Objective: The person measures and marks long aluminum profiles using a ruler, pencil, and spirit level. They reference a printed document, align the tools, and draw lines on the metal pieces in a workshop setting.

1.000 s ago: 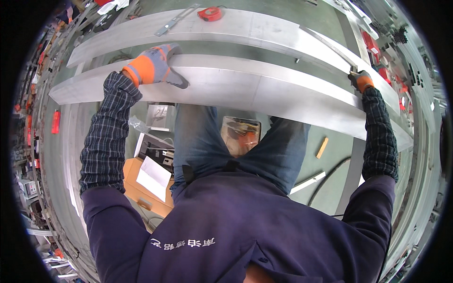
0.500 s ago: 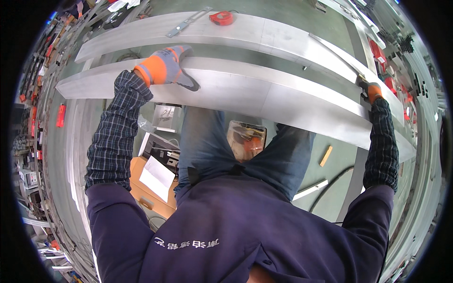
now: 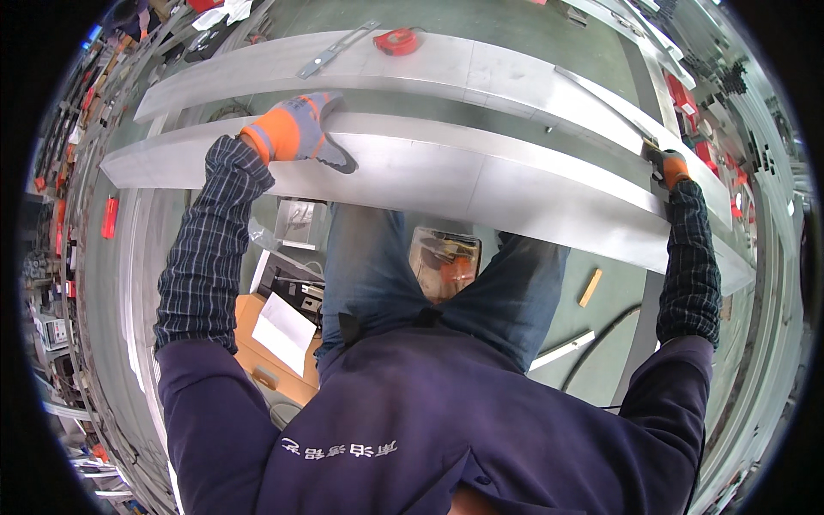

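Nearest, the dark jacket (image 3: 369,386) is showing pale writing, upside down. Ahead, the near beam (image 3: 429,176) is lying across before the legs (image 3: 371,266); at right, the green floor (image 3: 616,279) is giving open room. The left hand (image 3: 296,129) is straddling the beam's upper edge, thumb spread from fingers. A narrow gap is separating both beams. The right hand (image 3: 670,166) is pinching a thin metal rule (image 3: 605,105), which is lying on the far beam (image 3: 506,75).

Around you lay a grey-green floor (image 3: 481,15), brightly lit; mixed clutter (image 3: 53,333) lined your left, while red boxes (image 3: 682,96) and pale metal lengths (image 3: 771,292) crowded your right.
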`<state>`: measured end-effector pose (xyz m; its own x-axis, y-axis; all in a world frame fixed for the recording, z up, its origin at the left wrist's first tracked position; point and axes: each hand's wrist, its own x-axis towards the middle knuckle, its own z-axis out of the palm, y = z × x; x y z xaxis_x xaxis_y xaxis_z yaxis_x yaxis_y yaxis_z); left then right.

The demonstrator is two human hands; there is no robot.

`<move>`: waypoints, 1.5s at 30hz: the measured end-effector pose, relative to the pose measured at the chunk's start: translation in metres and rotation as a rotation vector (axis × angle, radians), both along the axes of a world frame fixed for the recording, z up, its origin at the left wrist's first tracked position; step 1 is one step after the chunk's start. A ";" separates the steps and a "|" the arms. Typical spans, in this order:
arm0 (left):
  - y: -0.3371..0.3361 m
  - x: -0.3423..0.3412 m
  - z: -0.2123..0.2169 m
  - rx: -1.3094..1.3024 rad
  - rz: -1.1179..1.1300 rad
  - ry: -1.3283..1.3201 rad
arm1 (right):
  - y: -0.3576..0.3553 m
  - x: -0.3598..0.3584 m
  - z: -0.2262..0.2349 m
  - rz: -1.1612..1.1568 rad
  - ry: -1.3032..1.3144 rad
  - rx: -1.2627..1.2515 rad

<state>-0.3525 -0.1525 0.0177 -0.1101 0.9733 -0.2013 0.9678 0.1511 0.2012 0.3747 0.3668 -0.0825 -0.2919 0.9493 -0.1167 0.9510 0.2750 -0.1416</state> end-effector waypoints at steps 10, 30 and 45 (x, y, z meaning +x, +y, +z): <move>-0.010 -0.002 0.009 -0.046 0.051 -0.014 | -0.059 -0.094 0.008 -0.160 0.106 -0.087; -0.010 0.014 0.022 -0.042 0.066 -0.025 | -0.056 -0.098 0.008 -0.139 -0.084 0.008; -0.011 0.000 0.007 -0.009 0.048 -0.021 | -0.054 -0.098 0.008 -0.182 -0.108 -0.014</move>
<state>-0.3522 -0.1632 0.0247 -0.1523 0.9651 -0.2130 0.9549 0.1993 0.2200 0.2771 0.3130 -0.0746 -0.1010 0.9833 -0.1512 0.9946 0.0962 -0.0387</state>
